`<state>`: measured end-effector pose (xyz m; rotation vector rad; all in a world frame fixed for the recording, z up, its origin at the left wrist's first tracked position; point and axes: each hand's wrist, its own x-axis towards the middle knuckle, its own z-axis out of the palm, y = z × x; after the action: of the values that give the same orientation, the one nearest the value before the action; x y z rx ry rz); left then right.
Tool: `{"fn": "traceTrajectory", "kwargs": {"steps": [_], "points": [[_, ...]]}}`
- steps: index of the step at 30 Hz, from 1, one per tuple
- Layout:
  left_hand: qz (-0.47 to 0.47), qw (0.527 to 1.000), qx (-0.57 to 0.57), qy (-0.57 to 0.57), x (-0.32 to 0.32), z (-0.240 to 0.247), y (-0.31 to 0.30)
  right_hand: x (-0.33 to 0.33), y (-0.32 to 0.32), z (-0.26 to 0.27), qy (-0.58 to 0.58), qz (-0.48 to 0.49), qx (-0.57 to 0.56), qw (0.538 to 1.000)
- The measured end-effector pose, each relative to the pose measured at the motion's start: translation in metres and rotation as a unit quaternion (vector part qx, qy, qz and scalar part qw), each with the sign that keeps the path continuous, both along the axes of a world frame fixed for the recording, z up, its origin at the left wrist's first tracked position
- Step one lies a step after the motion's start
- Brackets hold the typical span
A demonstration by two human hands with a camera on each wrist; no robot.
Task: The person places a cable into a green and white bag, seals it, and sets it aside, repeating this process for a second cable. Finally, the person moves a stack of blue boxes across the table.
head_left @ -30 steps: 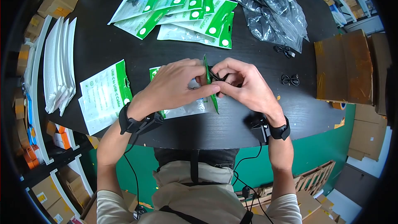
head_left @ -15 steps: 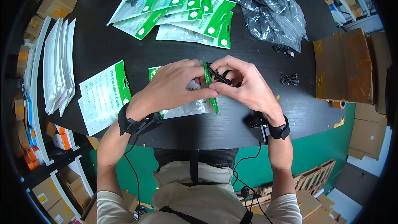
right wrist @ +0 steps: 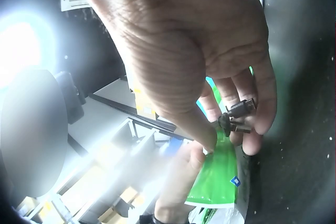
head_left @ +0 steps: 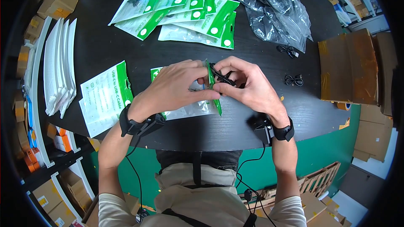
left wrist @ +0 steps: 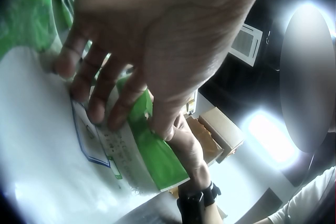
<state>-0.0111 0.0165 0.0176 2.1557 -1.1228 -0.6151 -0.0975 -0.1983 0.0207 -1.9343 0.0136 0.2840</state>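
Observation:
At the middle of the table, the left hand (head_left: 176, 85) grips a green-and-white bag (head_left: 213, 94), its thumb on the green top edge and its fingers along the printed side. The right hand (head_left: 250, 85) holds a coiled black cable (head_left: 223, 77) at the bag's top edge, with thumb and fingers curled round it. In the right wrist view two metal-ended plugs of the cable (right wrist: 242, 109) show beside the fingers. Whether any of the cable lies inside the bag cannot be told. Another bag (head_left: 189, 110) lies flat beneath the left hand.
Green-and-white bags (head_left: 195, 27) are piled at the back, with clear bags (head_left: 277, 14) to their right. Two coiled cables (head_left: 293, 80) lie right of the hands, near a cardboard box (head_left: 347, 67). Printed bags (head_left: 103, 96) and white padded envelopes (head_left: 61, 67) are at left.
The whole head view has shifted slightly left since the first frame. The black cable in the right hand has turned a little; both hands keep nearly the same pose.

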Motion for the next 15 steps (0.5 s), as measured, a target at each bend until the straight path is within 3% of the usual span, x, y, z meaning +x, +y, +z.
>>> {"fn": "traceTrajectory", "kwargs": {"steps": [15], "points": [[-0.004,1.0,-0.016,-0.013,0.0,-0.008,0.002,0.0,0.0,0.0,-0.013,0.007,-0.01,1.0]]}}
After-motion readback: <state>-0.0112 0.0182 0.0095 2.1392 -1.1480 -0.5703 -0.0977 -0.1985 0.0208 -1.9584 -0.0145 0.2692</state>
